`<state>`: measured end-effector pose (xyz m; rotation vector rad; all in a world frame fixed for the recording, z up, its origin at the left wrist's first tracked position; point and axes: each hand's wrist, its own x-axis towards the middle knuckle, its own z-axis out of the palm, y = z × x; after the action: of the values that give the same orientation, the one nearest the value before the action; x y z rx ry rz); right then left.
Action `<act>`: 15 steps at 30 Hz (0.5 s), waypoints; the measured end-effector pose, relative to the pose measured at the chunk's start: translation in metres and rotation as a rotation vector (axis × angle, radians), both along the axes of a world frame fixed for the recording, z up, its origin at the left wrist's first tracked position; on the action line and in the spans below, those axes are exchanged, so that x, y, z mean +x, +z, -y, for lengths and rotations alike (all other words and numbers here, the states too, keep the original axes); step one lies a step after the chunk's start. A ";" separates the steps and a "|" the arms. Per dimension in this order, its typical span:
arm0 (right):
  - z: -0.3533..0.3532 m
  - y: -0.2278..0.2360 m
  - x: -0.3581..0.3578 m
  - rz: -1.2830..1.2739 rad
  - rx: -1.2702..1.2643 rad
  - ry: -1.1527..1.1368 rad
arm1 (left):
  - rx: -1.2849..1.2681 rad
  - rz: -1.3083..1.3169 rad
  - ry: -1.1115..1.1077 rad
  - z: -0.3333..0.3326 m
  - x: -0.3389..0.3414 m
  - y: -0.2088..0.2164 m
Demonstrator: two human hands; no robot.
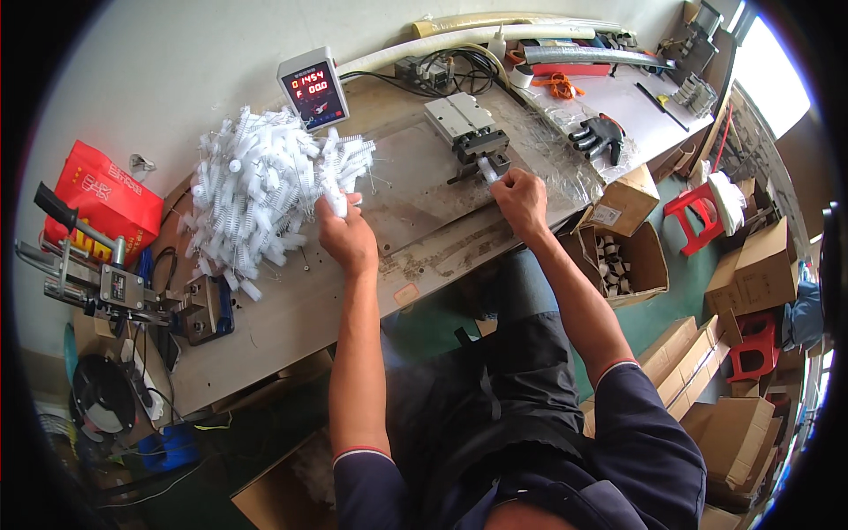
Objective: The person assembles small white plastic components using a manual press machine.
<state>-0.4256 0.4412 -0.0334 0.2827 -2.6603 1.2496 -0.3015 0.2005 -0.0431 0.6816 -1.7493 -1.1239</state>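
Note:
My left hand (350, 237) is closed around several white bottle brushes (332, 187), their bristled ends fanning up and to the right. Left of it rises a large heap of similar white brushes (256, 190) with thin wire stems. My right hand (519, 201) is closed on a small white brush piece (487, 170), whose far end sits at the dark jaws of a bench clamp device (463, 124). My fingers hide the near end of that piece.
A counter box with a red display (314, 88) stands behind the heap. A lever press (115, 287) and red bag (102, 194) are at left. Black glove (599, 137), rolled tubes (477, 40) and orange cord (558, 86) lie at back right. Cartons (632, 199) and red stools (692, 221) stand right.

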 end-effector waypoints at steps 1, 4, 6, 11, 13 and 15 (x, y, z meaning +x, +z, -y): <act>0.001 0.002 0.001 0.003 -0.006 -0.003 | -0.028 0.017 0.015 0.001 0.001 0.000; 0.003 0.004 0.002 0.028 -0.037 0.001 | -0.119 -0.003 0.045 0.004 -0.001 -0.004; 0.007 0.004 0.000 -0.048 -0.060 -0.025 | -0.182 -0.045 0.055 0.005 -0.004 -0.009; 0.008 -0.003 0.000 -0.056 -0.080 -0.072 | -0.337 0.014 0.034 -0.002 -0.001 -0.008; 0.006 -0.002 -0.001 -0.033 -0.120 -0.054 | -0.372 0.044 -0.007 -0.012 -0.003 -0.004; 0.005 -0.005 -0.001 -0.057 -0.138 -0.065 | -0.393 0.038 -0.090 -0.029 -0.009 0.000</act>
<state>-0.4267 0.4364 -0.0388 0.2065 -2.5003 1.3759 -0.3101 0.2290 -0.0434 0.3876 -1.9751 -0.7934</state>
